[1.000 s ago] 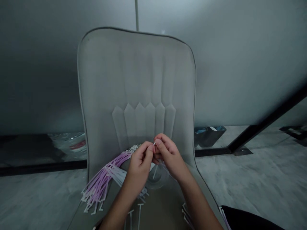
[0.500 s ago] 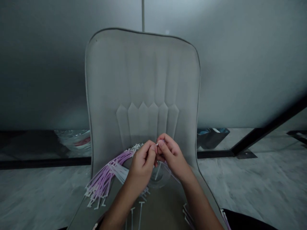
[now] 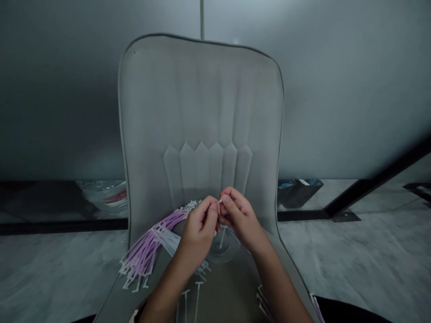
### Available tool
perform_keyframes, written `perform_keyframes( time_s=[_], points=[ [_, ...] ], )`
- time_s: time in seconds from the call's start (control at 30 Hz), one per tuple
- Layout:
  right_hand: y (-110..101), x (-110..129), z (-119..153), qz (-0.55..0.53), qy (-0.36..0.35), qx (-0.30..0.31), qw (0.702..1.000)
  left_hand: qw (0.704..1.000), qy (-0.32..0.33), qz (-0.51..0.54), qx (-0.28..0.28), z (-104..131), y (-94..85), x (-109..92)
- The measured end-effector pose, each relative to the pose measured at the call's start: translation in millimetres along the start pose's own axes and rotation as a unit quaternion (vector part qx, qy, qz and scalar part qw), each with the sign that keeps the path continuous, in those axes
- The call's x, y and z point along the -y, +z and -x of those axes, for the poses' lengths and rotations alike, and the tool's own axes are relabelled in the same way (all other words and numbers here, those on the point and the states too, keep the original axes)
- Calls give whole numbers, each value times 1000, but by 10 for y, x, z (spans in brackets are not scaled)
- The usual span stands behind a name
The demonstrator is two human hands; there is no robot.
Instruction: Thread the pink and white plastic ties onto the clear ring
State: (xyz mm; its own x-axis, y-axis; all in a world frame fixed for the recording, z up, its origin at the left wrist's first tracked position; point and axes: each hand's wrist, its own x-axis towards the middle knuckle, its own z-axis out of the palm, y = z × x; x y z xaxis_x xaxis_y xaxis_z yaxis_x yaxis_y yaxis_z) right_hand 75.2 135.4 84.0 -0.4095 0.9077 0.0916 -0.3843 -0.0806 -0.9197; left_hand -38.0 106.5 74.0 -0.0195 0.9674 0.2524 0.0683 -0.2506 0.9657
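Note:
My left hand [image 3: 198, 226] and my right hand [image 3: 240, 217] meet above the chair seat, thumbs and fingertips pinched together. Between them is a small strip end [image 3: 220, 201], white with a purple-tinted part; most of the strip is hidden by the fingers. Left of my left hand lies a fanned bundle of purple strips [image 3: 148, 244] with white T-shaped ends. A bundle of pale strips [image 3: 167, 240] crosses it and passes under my left forearm. Below my hands, a clear round dish [image 3: 224, 258] sits on the seat, with a white strip visible at it.
The grey padded chair [image 3: 202, 98] has a tall backrest before a frosted panel [image 3: 336, 89]. Loose pale strips [image 3: 197, 300] lie near the front of the seat, and more strips [image 3: 263, 303] lie beside my right forearm. A dark box [image 3: 298, 194] stands on the floor behind.
My fingertips have shifted slightly, and a little more of the purple-white strip end shows between them. The purple strand below my right hand is less visible. The view has tilted slightly.

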Motion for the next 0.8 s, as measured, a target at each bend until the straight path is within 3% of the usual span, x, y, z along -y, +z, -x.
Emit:
perform_keyframes(
  time_s=[0.5, 0.8],
  points=[
    [-32, 0, 11, 0, 8, 13, 1000, 1000, 5, -25, 0, 22, 11, 30],
    [-80, 12, -16, 56, -56, 46, 996, 998, 24, -51, 2, 10, -2, 56]
  ],
)
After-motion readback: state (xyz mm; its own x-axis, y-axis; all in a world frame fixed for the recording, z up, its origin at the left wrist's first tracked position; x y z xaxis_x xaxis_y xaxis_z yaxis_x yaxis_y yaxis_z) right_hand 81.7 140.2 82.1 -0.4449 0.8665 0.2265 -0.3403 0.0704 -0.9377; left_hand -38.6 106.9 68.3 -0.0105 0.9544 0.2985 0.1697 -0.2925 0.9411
